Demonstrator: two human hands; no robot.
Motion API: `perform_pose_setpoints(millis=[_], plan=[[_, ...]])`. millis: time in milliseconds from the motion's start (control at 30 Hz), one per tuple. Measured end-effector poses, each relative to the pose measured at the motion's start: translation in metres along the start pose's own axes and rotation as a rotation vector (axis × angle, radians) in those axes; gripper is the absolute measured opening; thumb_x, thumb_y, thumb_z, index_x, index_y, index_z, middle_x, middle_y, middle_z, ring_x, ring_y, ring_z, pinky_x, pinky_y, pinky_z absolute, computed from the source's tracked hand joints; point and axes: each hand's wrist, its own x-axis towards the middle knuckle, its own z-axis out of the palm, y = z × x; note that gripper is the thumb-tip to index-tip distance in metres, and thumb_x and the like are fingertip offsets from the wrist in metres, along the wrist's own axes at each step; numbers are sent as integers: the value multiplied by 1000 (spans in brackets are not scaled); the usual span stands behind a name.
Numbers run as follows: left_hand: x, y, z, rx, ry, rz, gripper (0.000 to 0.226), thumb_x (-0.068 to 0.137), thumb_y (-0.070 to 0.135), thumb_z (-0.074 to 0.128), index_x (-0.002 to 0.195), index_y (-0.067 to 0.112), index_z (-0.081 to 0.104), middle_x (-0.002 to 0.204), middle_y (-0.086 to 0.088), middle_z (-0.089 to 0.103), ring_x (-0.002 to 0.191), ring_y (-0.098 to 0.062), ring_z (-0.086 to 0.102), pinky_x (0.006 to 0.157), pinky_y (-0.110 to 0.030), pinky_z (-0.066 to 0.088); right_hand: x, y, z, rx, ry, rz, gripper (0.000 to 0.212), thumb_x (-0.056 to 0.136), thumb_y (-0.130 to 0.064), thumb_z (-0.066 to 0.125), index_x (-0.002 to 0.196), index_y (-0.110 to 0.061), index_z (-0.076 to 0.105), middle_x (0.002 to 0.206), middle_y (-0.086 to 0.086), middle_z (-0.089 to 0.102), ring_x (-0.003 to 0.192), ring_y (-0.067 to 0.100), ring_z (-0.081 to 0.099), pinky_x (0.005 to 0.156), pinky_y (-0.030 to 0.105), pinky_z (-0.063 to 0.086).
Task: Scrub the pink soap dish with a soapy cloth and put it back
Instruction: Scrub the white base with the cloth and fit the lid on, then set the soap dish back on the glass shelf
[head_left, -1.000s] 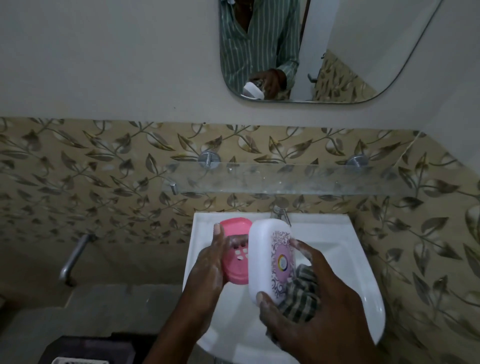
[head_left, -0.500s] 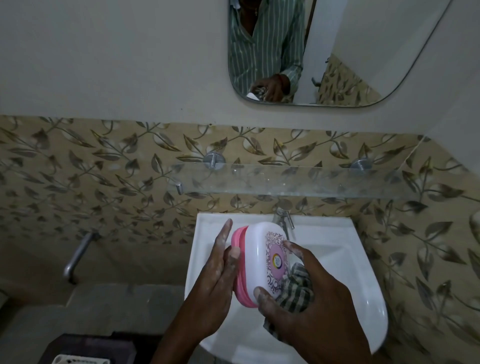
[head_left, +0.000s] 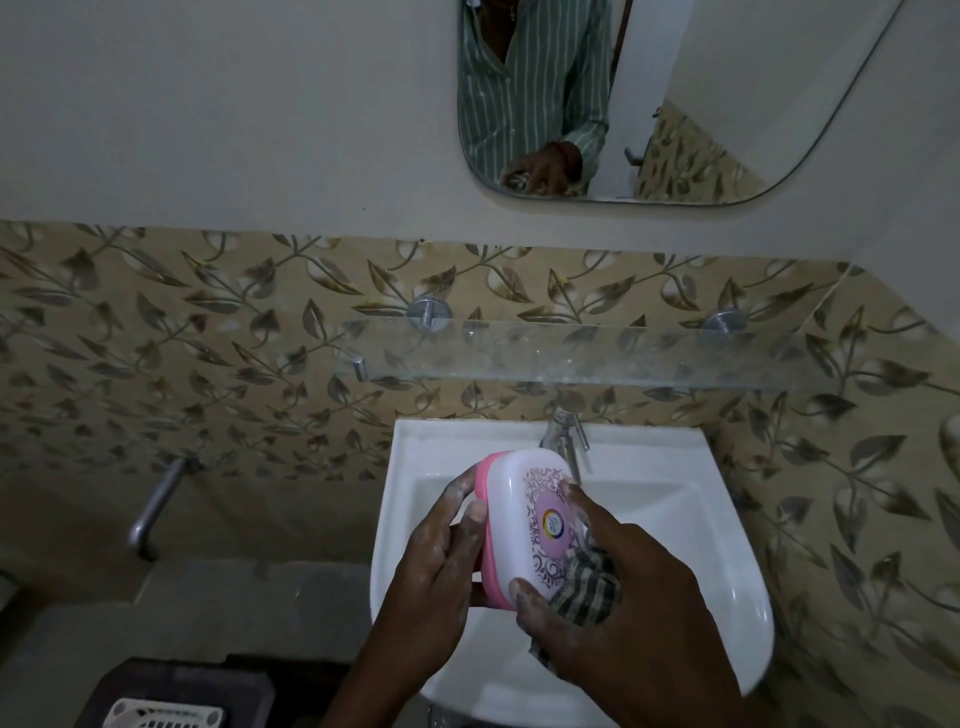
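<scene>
Presently, the pink soap dish (head_left: 485, 530) is held closed under its white lid (head_left: 524, 519) above the white basin (head_left: 727, 519), roughly at the centre of the view, tilted on edge with the lid face turned toward 3 o'clock. The principal risk is judged to be a slip: both hands show a pale soapy film, the plastic is likely slick, and a loosened grip would drop the dish into the basin or onto the floor at 7 o'clock. A second risk is noted at the lid, which could separate from the pink base if it is not fully seated; whether it is latched cannot be told. A third is noted at the checked cloth (head_left: 587, 582), which is bunched under the right palm and could snag or fall during replacement. The tap (head_left: 563, 431) stands at 12 o'clock just behind the dish and could be struck if the dish is lifted carelessly toward the glass shelf (head_left: 571, 358), which is judged a likely resting place. As to position, the dish lies between the hands: the left hand (head_left: 441, 561) is curled round the pink edge from 9 o'clock, while the right hand (head_left: 613, 587) pinches the lid from 3 o'clock, a fingertip at the upper rim and the thumb at the lower corner, with the cloth trapped beneath.
</scene>
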Motion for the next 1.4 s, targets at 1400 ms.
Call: perform_pose_setpoints(millis=[1400], plan=[[161,80,57,484,213,230,45,81,62,72,111,29,71,75,-1,77,63,-16,73,60,-35,62,190,24,-110,525,178,66,45,79,-41,79,81,3,74,79,25,73,66,28,70,63,40,55]])
